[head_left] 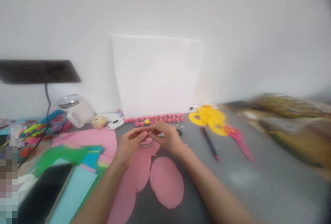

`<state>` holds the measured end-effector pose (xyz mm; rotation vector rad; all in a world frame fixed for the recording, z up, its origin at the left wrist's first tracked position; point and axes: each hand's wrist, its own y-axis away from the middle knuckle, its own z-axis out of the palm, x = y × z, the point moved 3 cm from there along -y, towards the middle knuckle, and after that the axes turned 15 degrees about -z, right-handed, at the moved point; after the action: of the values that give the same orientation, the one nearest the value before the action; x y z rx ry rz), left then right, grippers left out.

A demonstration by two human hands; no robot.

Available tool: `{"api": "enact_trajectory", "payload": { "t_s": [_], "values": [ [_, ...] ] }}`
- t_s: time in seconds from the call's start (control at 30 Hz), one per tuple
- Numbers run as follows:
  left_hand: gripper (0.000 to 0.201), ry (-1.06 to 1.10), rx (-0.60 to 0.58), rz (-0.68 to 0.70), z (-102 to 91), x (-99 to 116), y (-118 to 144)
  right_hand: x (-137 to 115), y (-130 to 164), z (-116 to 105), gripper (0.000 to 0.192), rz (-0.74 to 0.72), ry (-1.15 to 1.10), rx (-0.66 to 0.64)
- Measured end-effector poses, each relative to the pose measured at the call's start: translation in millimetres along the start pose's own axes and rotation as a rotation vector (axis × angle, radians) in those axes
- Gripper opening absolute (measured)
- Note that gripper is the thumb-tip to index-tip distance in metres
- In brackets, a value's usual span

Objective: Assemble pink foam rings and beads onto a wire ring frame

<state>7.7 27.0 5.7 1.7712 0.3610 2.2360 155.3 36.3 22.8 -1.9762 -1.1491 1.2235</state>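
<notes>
Above the middle of the grey table, my left hand (128, 144) and my right hand (168, 137) meet with fingertips pinched together. A small pink piece (145, 135) shows between them, mostly covered by the fingers, its exact kind too blurred to tell. Just below the fingertips lies a round ring-shaped object (147, 144), perhaps a tape roll, on pink paper. Pink paper ovals (169, 184) are stacked in front of the right wrist. Past the hands run rows of small pink lumps (165, 117) with one yellow lump (147, 122) among them.
A white board (159, 75) leans on the wall. At right lie yellow paper shapes (210, 117), a dark pencil (210, 144) and pink scissors (240, 143). Coloured sheets (74, 191), a phone (45, 196) and a white mug-like object (77, 110) occupy the left.
</notes>
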Motion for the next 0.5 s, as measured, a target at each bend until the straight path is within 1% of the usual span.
{"api": "enact_trajectory", "payload": {
  "t_s": [0.23, 0.37, 0.5],
  "values": [
    [0.033, 0.084, -0.024, -0.025, 2.6, 2.0, 1.9, -1.2, -1.9, -1.6, 0.014, 0.086, -0.071, 0.046],
    [0.033, 0.076, 0.002, -0.018, 0.3, 1.4, 1.1, -2.8, -3.6, -2.7, 0.013, 0.132, -0.152, 0.067],
    [0.031, 0.063, -0.025, 0.006, 1.0, 2.1, 1.8, -0.8, -3.3, -2.6, 0.014, 0.187, -0.238, 0.096]
  ]
}}
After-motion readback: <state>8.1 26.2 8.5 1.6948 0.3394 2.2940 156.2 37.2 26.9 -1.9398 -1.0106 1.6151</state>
